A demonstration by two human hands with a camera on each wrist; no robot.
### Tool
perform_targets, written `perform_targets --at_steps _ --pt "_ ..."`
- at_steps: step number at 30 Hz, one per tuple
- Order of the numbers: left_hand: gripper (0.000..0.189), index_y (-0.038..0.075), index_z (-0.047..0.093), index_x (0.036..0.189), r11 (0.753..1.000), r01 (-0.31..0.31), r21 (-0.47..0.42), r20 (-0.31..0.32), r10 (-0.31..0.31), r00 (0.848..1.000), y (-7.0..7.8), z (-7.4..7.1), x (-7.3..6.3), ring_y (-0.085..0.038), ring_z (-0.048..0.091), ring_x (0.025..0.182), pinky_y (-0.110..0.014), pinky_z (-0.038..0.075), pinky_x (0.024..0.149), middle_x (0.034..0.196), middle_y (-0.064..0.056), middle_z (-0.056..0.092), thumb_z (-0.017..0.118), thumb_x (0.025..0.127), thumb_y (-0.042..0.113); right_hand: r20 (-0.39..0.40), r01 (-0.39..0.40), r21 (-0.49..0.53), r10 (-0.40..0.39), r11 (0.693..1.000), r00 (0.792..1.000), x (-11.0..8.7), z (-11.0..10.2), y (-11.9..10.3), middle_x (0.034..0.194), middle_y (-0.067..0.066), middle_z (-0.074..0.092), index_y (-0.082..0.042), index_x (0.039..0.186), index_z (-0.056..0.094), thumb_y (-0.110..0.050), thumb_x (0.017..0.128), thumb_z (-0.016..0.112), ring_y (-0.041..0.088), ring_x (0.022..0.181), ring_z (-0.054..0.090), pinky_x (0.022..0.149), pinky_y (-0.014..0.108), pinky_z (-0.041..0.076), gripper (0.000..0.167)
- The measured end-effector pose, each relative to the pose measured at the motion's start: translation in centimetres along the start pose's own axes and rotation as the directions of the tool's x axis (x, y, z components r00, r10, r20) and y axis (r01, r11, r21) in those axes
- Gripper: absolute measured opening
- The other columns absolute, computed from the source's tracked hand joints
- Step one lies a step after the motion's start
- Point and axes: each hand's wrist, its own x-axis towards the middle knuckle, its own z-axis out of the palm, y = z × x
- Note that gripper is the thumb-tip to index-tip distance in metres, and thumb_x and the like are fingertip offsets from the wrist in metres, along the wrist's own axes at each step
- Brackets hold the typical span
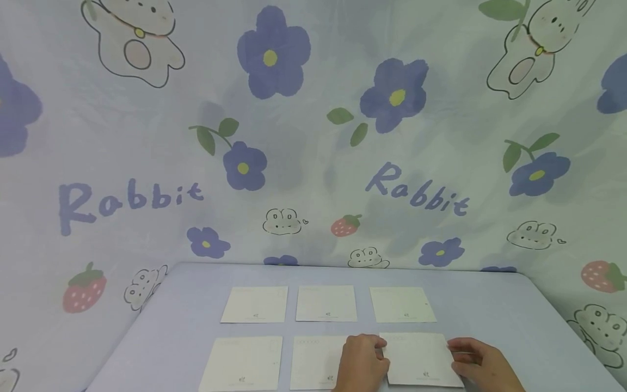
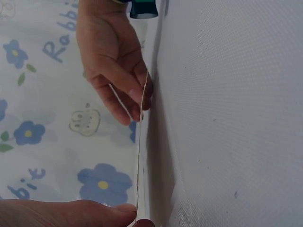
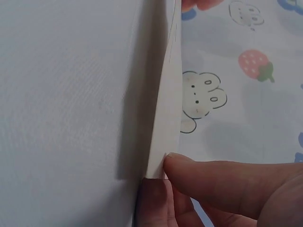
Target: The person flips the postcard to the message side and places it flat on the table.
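Note:
A cream postcard (image 1: 421,359) with a small printed mark near its lower edge is at the front right of the table. My left hand (image 1: 362,362) pinches its left edge, and my right hand (image 1: 482,362) pinches the right edge. Seen edge-on in the right wrist view, the postcard (image 3: 163,123) is just off the table, with a shadow beneath it. The right thumb (image 3: 213,179) presses on its face while fingers lie underneath. In the left wrist view the left thumb (image 2: 80,211) is on the near edge. Left of it, another postcard (image 1: 313,362) is partly hidden by my left hand.
Three similar postcards form the back row: left (image 1: 254,305), middle (image 1: 326,303) and right (image 1: 403,304). One more postcard (image 1: 242,362) lies at the front left. A pale table (image 1: 499,316) holds them all, before a hanging cloth (image 1: 313,136) printed with flowers and rabbits.

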Motion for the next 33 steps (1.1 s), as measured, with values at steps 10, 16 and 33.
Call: perform_targets --at_steps 10,16,33 --pt "0.024 0.002 0.078 0.085 0.999 -0.007 0.047 -0.005 0.007 1.000 -0.03 0.15 -0.08 -0.001 0.048 0.056 -0.022 0.042 0.053 0.054 0.010 0.058 0.077 0.063 -0.007 -0.005 0.000 -0.019 0.000 1.000 1.000 0.18 0.16 -0.23 0.104 0.010 0.072 0.007 0.119 0.064 -0.008 0.076 0.084 0.025 0.093 0.068 0.082 0.045 0.058 0.050" --pt "0.023 0.003 0.078 0.086 0.997 -0.014 0.079 0.011 0.013 1.000 -0.01 0.09 -0.15 -0.002 0.047 0.055 -0.022 0.041 0.052 0.054 0.012 0.055 0.079 0.064 -0.004 0.004 -0.003 -0.033 0.003 0.999 1.000 0.12 0.09 -0.26 0.102 0.010 0.072 0.007 0.119 0.064 -0.010 0.075 0.086 0.025 0.092 0.067 0.082 0.046 0.057 0.052" --pt "0.025 0.005 0.079 0.085 0.991 -0.018 0.136 0.055 0.010 0.998 0.04 0.21 -0.28 -0.009 0.060 0.060 -0.027 0.048 0.054 0.062 0.004 0.067 0.082 0.062 -0.004 0.004 -0.009 -0.049 0.009 0.999 1.000 -0.04 0.32 -0.23 0.104 0.011 0.071 0.008 0.118 0.065 -0.009 0.071 0.088 0.024 0.091 0.067 0.080 0.044 0.058 0.056"
